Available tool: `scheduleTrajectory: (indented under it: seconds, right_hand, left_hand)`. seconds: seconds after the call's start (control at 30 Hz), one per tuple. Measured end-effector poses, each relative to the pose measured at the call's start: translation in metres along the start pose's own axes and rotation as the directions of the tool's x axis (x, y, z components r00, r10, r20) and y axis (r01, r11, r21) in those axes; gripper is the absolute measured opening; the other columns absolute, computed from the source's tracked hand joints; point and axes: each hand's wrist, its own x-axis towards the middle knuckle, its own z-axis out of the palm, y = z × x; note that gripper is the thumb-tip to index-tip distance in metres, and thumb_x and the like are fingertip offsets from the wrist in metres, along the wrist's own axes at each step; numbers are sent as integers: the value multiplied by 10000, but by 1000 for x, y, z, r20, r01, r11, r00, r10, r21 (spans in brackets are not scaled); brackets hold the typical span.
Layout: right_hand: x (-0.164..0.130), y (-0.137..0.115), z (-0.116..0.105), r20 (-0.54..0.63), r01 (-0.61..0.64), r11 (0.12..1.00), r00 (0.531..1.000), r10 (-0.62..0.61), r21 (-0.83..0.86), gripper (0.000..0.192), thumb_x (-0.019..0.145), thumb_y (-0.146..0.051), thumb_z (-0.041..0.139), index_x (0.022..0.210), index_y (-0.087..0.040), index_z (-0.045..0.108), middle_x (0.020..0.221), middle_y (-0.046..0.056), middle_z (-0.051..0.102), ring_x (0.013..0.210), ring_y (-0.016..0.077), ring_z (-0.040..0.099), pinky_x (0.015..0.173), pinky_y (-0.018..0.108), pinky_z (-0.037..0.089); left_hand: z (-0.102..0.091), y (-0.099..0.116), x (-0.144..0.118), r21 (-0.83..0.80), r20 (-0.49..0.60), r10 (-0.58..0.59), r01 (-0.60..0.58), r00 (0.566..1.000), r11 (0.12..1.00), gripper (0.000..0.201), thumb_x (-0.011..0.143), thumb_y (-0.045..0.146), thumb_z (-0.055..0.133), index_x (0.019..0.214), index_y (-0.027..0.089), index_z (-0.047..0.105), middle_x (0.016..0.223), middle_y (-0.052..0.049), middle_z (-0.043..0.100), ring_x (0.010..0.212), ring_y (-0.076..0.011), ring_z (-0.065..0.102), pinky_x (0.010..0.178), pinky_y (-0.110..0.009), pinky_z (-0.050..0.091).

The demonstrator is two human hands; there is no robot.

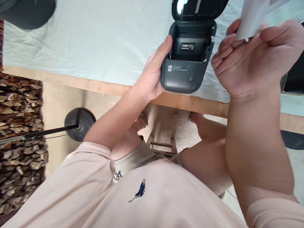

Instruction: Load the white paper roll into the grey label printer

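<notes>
Head view puts the small dark label printer [188, 53] at the near edge of the surface [95, 41], with its lid [197, 8] swung up and back and the paper bay bare and open toward you. Your left hand [152, 76] cups the printer's left side: the thumb lies up along its flank, the palm sits against the lower corner, and the other fingers are hidden beneath the body, so you hold it steady but I cannot tell how tightly. Your right hand [256, 60] hovers just right of the printer, apart from it and raised, fingers [223, 47] curled and pinched on a piece of white paper [251, 15] that runs up out of the frame. So the open bay lies to the left of that paper and a little below it, and the printer's long axis runs away from you, power button nearest, lid farthest. The right hand is the free one for reaching it. Below the printer, under the surface edge, you see your knees and a wooden stool [162, 147]; well to the printer's left stands a round black stand base [79, 122] on the floor, by stacked firewood [19, 126].
</notes>
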Motion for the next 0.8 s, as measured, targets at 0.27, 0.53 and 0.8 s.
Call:
scheduleTrajectory:
  seconds: [0.27,0.53,0.8]
  right_hand:
    - [2,9,10,-144,31,994,989,-47,-108,376,861,-475,243,834,-234,530,1017,-45,568,711,45,549,512,163,425]
    - [2,9,17,-109,236,964,962,-249,-122,520,895,-544,99,713,-196,439,800,24,427,589,64,387,513,217,393]
    - [10,14,13,-65,248,946,962,-267,-209,356,888,-388,132,826,-199,427,1029,53,482,699,69,478,542,237,353]
  left_hand:
    - [6,2,-2,-38,126,-10,15,992,999,440,770,519,579,1078,211,640,738,-51,682,1067,-227,631,794,-273,580]
    - [8,5,-4,-75,304,68,-47,950,996,333,879,397,448,1073,207,641,890,-47,695,957,-219,667,738,-286,570]
    - [8,4,-5,-185,181,-10,45,983,982,368,818,374,571,1102,145,615,694,-48,649,975,-247,663,705,-263,571]
